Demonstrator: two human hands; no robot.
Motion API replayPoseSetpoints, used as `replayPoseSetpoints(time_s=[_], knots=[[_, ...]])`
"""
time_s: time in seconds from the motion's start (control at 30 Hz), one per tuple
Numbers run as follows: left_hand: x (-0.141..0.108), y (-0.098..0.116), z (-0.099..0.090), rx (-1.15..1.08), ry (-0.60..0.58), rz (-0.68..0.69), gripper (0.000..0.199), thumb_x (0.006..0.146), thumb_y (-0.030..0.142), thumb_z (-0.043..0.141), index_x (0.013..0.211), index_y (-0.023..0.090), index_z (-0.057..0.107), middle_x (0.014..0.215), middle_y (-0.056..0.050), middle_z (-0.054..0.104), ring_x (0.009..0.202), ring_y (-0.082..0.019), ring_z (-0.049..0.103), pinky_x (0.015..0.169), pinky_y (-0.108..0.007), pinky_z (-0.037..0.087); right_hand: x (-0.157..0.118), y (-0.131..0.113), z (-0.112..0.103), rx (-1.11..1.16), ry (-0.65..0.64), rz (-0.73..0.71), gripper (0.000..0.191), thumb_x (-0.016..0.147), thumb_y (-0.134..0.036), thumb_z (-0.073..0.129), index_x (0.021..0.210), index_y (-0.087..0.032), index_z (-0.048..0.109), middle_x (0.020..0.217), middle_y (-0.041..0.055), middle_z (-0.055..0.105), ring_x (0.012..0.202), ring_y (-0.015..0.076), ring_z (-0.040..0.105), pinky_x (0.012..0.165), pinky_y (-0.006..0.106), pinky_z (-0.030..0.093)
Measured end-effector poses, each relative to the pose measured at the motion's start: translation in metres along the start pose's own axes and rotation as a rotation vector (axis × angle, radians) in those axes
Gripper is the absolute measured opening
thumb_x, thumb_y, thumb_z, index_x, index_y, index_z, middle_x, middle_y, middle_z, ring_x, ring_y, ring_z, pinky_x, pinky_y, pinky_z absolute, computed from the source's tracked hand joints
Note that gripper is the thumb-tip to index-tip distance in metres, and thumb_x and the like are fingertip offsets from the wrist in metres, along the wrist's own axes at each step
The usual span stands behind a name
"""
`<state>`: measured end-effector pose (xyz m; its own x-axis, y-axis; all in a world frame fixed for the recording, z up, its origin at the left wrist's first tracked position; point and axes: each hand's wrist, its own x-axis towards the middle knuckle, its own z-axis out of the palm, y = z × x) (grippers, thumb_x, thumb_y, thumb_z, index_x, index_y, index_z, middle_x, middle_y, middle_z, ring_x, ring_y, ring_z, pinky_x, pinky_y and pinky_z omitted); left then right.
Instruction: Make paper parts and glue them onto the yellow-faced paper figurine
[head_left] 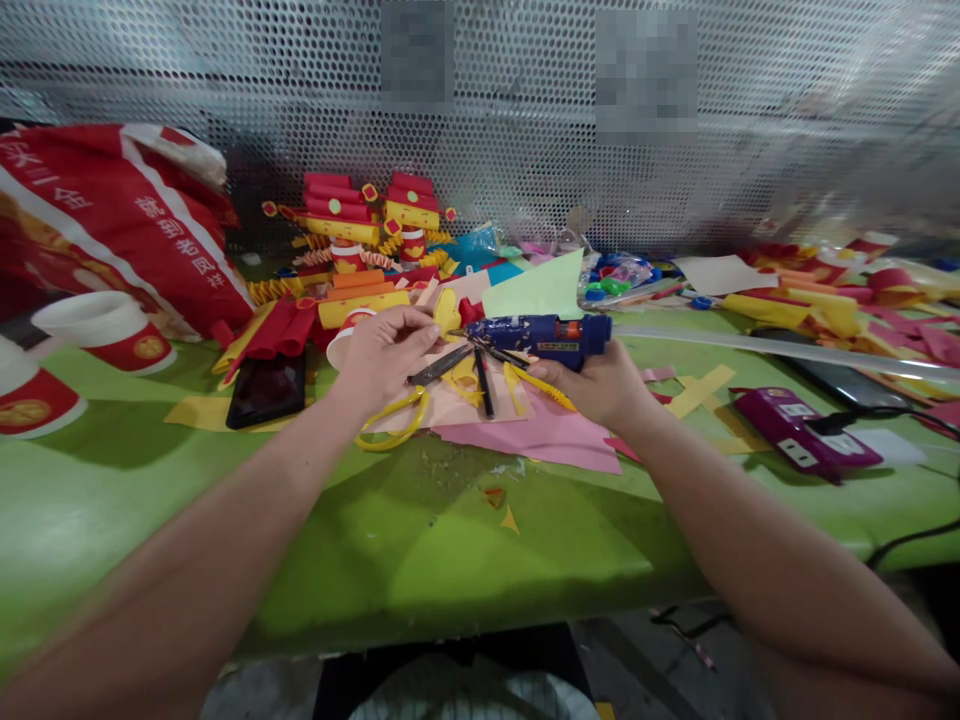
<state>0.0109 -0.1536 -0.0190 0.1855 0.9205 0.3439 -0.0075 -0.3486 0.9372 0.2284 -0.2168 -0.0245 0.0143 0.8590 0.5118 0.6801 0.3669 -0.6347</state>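
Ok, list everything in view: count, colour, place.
Glue gun: one, blue, centre
Cutout: one, yellow, by the gun's nozzle
Strip: one, translucent, right of the gun
Slender tools: several, black, below the gun
Loop: one, yellow, left of those tools
Loose cups: at least three, red-white, left half
Figures: two, red-yellow, rear
Bag: one, red-white, far left
Flat devices: two, black, one each side
Power strip: one, purple-white, right
Table: one, green, beneath
Sheets and scraps: many, mixed colours, across the table
Mesh panel: one, grey, behind
Cables: at least two, black, right
Left grip: one, bare, pinching the cutout
Right grip: one, bare, around the glue gun
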Motion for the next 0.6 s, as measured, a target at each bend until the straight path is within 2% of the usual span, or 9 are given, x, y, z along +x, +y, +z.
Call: replayPoseSetpoints(time_s=[0.1, 0.2, 0.33, 0.4, 0.43, 0.53, 0.6], knots=[[0.001, 0.001, -0.001, -0.031, 0.013, 0.015, 0.012, 0.064, 0.027, 0.073, 0.064, 0.018, 0.064, 0.062, 0.001, 0.063, 0.058, -0.011, 0.06, 0.063, -0.023, 0.051, 0.002, 0.001, -0.001, -0.03, 0.006, 0.027, 0.032, 0.068, -0.048, 0.067, 0.076, -0.017, 0.072, 0.064, 0.0044, 0.069, 0.069, 0.026, 0.065, 0.06, 0.035, 0.051], [0.002, 0.003, -0.002, -0.031, 0.049, 0.022, 0.005, 0.067, 0.021, 0.069, 0.064, 0.019, 0.065, 0.061, 0.002, 0.063, 0.057, -0.01, 0.058, 0.062, -0.023, 0.05, 0.008, 0.006, -0.007, -0.047, 0.078, 0.116, 0.029, 0.066, -0.046, 0.07, 0.072, -0.017, 0.07, 0.058, 0.0033, 0.065, 0.063, 0.0238, 0.063, 0.056, 0.032, 0.049], [0.0, 0.01, -0.001, 0.019, 0.097, 0.032, 0.004, 0.068, 0.017, 0.065, 0.065, 0.019, 0.064, 0.06, 0.002, 0.062, 0.058, -0.011, 0.059, 0.061, -0.024, 0.05, 0.02, 0.024, -0.024, -0.022, 0.187, 0.319, 0.034, 0.072, -0.047, 0.065, 0.06, -0.016, 0.063, 0.044, 0.0006, 0.054, 0.044, 0.0145, 0.053, 0.046, 0.026, 0.043], [-0.001, 0.013, 0.0, 0.042, 0.094, 0.032, 0.004, 0.068, 0.017, 0.064, 0.065, 0.019, 0.063, 0.059, 0.002, 0.061, 0.056, -0.01, 0.058, 0.06, -0.023, 0.049, 0.026, 0.039, -0.032, 0.047, 0.24, 0.419, 0.035, 0.076, -0.046, 0.062, 0.06, -0.016, 0.059, 0.04, -0.0016, 0.049, 0.036, 0.0102, 0.044, 0.04, 0.024, 0.038], [-0.002, 0.014, 0.0, 0.051, 0.089, 0.032, 0.004, 0.068, 0.018, 0.064, 0.065, 0.019, 0.062, 0.059, 0.002, 0.061, 0.056, -0.01, 0.057, 0.058, -0.023, 0.049, 0.028, 0.046, -0.036, 0.1, 0.264, 0.473, 0.032, 0.077, -0.045, 0.062, 0.064, -0.016, 0.058, 0.043, -0.0014, 0.052, 0.034, 0.0088, 0.042, 0.038, 0.023, 0.037], [-0.003, 0.015, 0.0, 0.093, 0.055, 0.05, 0.005, 0.068, 0.02, 0.063, 0.065, 0.02, 0.06, 0.059, 0.002, 0.059, 0.055, -0.01, 0.054, 0.052, -0.023, 0.047, 0.033, 0.066, -0.042, 0.175, 0.329, 0.693, 0.026, 0.077, -0.041, 0.064, 0.07, -0.017, 0.055, 0.043, -0.0035, 0.05, 0.032, 0.009, 0.042, 0.034, 0.022, 0.037], [-0.003, 0.014, -0.001, 0.142, 0.05, 0.091, 0.006, 0.07, 0.021, 0.062, 0.065, 0.02, 0.059, 0.058, 0.002, 0.057, 0.055, -0.011, 0.052, 0.051, -0.023, 0.045, 0.036, 0.076, -0.043, 0.156, 0.311, 0.834, 0.023, 0.079, -0.037, 0.061, 0.068, -0.019, 0.053, 0.041, -0.0046, 0.046, 0.035, 0.0112, 0.045, 0.036, 0.023, 0.04]])
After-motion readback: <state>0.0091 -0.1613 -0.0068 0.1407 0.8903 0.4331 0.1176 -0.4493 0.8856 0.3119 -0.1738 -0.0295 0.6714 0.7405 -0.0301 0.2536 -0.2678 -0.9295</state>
